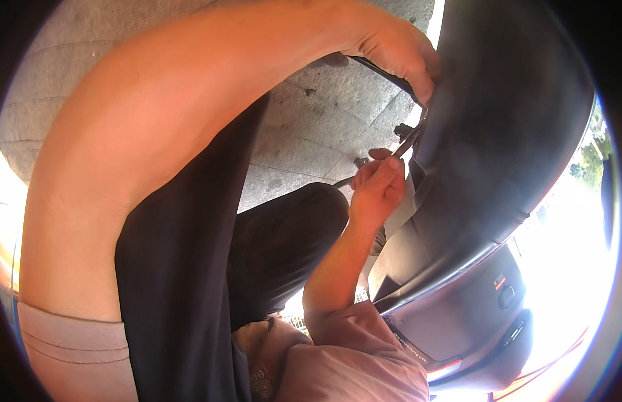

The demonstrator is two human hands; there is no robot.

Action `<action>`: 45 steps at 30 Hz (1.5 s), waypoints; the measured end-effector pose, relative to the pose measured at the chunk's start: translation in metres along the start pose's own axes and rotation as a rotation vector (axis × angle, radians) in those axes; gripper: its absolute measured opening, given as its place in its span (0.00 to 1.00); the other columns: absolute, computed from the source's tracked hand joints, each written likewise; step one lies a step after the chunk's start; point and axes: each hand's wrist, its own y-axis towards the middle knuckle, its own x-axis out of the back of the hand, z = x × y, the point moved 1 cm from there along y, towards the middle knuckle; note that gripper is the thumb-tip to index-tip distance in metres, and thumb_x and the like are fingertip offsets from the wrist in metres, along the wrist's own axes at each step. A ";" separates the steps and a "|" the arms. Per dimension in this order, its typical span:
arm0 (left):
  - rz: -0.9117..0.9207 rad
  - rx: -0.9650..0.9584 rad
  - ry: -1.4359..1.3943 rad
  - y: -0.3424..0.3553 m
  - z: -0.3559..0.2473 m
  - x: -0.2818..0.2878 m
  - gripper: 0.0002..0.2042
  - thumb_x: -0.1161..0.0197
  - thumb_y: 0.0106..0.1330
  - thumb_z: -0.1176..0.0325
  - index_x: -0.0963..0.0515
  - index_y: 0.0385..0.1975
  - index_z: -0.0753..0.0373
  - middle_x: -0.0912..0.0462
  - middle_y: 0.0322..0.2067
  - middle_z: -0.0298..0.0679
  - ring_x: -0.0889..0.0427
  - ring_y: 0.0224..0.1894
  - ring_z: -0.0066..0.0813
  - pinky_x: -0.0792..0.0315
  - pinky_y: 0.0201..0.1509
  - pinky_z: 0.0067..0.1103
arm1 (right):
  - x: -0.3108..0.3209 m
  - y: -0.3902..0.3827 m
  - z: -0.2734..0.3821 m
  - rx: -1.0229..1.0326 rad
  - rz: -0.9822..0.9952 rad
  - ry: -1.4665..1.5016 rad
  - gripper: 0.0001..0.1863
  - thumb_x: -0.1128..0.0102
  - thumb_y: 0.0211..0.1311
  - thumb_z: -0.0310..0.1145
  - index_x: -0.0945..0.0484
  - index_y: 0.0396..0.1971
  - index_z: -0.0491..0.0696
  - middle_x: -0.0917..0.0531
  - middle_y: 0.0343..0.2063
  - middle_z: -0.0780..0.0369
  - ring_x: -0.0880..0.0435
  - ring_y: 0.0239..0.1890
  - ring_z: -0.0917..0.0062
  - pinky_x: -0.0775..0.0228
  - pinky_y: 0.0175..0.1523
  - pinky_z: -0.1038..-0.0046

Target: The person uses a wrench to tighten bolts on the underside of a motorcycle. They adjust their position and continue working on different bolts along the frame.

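Observation:
My left arm arches across the upper part of the head view, and my left hand point(408, 61) is up against the edge of a large black curved panel point(498, 127). Its fingers are curled down at that edge; what lies between them is hidden. Lower down, my right hand point(378, 184) has its fingers closed round a slim metal tool point(407, 143). The tool points up toward the panel's edge, just below my left fingertips. Its exact kind cannot be told. Beside its shaft is a small dark clip-like piece point(402, 131).
Worn grey paving point(304, 144) lies below, with dark stains. My bent knee point(318, 208) in dark trousers is close to my right forearm. A dark vehicle part point(458, 321) with a red lamp point(445, 368) is at the lower right, beside strong glare.

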 end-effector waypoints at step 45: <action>-0.131 0.033 0.138 0.000 0.001 -0.007 0.20 0.37 0.58 0.61 0.21 0.47 0.65 0.17 0.43 0.47 0.21 0.47 0.39 0.31 0.54 0.30 | -0.105 0.027 -0.020 0.182 -0.012 0.280 0.23 0.68 0.76 0.48 0.33 0.32 0.44 0.28 0.15 0.65 0.29 0.18 0.80 0.38 0.27 0.78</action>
